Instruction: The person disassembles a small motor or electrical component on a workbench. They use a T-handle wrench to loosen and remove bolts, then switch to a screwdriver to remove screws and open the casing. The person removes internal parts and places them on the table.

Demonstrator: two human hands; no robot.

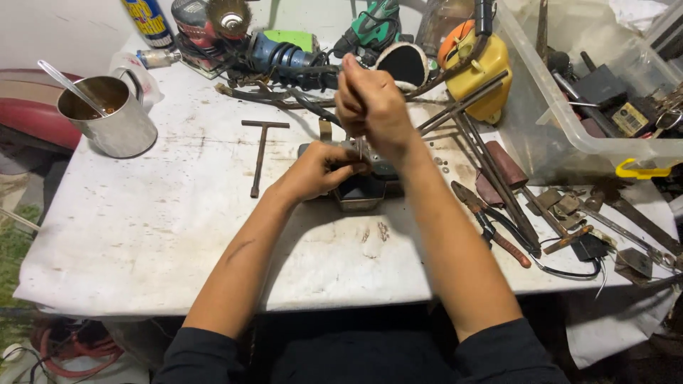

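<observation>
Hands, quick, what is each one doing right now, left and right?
Left hand: closed, gripping the small dark metal part on the table.
Right hand: closed around a thin tool, pointed down into that part.

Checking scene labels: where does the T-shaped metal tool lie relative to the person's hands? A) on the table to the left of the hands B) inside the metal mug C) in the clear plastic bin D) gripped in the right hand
A: the T-shaped metal tool lies flat on the white table, just left of the left hand, and no hand touches it.
</observation>
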